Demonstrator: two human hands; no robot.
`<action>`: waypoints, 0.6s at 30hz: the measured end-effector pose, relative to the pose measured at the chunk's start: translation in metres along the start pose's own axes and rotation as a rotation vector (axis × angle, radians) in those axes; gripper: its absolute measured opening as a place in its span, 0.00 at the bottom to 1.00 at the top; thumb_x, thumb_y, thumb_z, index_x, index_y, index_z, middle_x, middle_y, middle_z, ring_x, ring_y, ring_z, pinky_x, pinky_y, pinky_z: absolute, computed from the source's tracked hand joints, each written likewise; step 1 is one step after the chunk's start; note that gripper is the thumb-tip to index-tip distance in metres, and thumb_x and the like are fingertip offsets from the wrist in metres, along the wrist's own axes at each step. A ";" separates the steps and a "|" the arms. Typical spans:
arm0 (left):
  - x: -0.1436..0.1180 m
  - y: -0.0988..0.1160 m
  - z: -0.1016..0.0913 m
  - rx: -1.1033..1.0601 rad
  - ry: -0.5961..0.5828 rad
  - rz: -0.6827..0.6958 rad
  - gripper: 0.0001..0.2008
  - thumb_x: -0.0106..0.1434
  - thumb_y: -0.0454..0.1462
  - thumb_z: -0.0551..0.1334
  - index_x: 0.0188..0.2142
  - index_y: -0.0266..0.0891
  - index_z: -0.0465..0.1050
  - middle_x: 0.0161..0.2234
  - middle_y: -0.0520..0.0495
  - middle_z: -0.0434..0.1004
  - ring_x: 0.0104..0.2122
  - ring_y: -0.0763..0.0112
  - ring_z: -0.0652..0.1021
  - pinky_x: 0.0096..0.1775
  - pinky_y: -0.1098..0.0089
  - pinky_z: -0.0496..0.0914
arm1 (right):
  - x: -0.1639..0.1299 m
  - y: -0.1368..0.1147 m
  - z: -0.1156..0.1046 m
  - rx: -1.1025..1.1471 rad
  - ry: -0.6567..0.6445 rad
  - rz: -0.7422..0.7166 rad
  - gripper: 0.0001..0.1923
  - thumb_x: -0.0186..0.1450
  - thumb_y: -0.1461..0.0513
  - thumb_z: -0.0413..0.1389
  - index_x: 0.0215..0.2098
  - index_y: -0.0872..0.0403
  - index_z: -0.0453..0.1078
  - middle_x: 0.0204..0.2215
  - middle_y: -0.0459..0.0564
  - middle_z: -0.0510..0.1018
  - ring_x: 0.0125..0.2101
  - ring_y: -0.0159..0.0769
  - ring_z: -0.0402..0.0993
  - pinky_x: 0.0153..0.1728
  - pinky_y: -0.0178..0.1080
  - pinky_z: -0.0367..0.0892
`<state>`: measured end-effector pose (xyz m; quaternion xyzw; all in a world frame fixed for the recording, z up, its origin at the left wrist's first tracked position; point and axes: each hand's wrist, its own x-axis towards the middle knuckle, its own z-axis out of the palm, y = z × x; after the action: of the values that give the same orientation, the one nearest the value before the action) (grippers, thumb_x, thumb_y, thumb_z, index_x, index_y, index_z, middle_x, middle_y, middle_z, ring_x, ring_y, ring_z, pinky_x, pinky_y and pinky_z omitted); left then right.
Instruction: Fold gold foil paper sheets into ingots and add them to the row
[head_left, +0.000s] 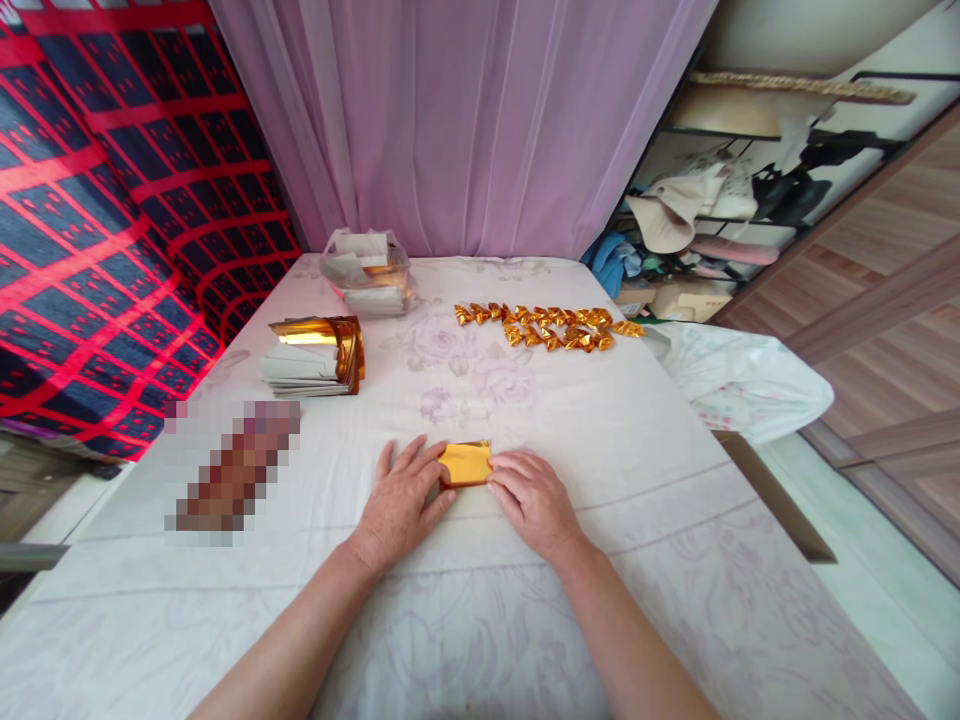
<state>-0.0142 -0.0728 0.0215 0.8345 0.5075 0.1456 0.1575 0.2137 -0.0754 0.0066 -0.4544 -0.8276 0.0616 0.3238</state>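
Note:
On the cloth in front of me lies a small folded rectangle of gold foil paper (pixel 466 465). My left hand (pixel 401 497) grips its left end between thumb and forefinger, the other fingers resting spread on the cloth. Closed around the right end is my right hand (pixel 536 498), its fingertips pressed together at the edge. Beyond my left hand sits a bundle of foil sheets (pixel 304 365), gold on one side and pale grey on the other. Several folded gold foil pieces (pixel 553 328) lie in two rows at the far right.
A clear plastic bag (pixel 409 280) with more sheets stands at the table's back left. A pixelated object (pixel 240 470) lies at left. The flowered tablecloth (pixel 645 620) covers the table; a white bag (pixel 757 380) is past its right edge. A purple curtain (pixel 465 120) hangs behind.

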 end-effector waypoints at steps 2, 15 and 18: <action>0.000 0.001 -0.001 0.003 -0.004 -0.003 0.05 0.66 0.41 0.57 0.38 0.44 0.69 0.61 0.48 0.68 0.64 0.51 0.60 0.62 0.38 0.48 | 0.000 0.000 0.000 -0.003 0.001 0.001 0.10 0.69 0.63 0.52 0.35 0.50 0.75 0.41 0.51 0.80 0.43 0.40 0.75 0.48 0.47 0.70; 0.001 0.002 -0.001 -0.001 -0.002 -0.014 0.05 0.67 0.38 0.56 0.39 0.45 0.70 0.61 0.48 0.69 0.64 0.52 0.60 0.62 0.38 0.48 | 0.000 0.000 0.000 0.011 -0.014 0.012 0.03 0.65 0.63 0.57 0.34 0.50 0.74 0.41 0.50 0.80 0.43 0.40 0.75 0.47 0.47 0.70; 0.001 0.002 -0.002 -0.006 0.001 -0.019 0.06 0.67 0.38 0.55 0.39 0.45 0.70 0.60 0.48 0.69 0.64 0.52 0.61 0.61 0.37 0.49 | 0.000 0.000 0.001 0.015 0.003 0.009 0.07 0.67 0.63 0.54 0.34 0.50 0.74 0.41 0.50 0.80 0.43 0.40 0.74 0.47 0.47 0.69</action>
<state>-0.0129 -0.0723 0.0237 0.8292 0.5149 0.1461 0.1611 0.2131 -0.0749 0.0063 -0.4558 -0.8246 0.0687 0.3280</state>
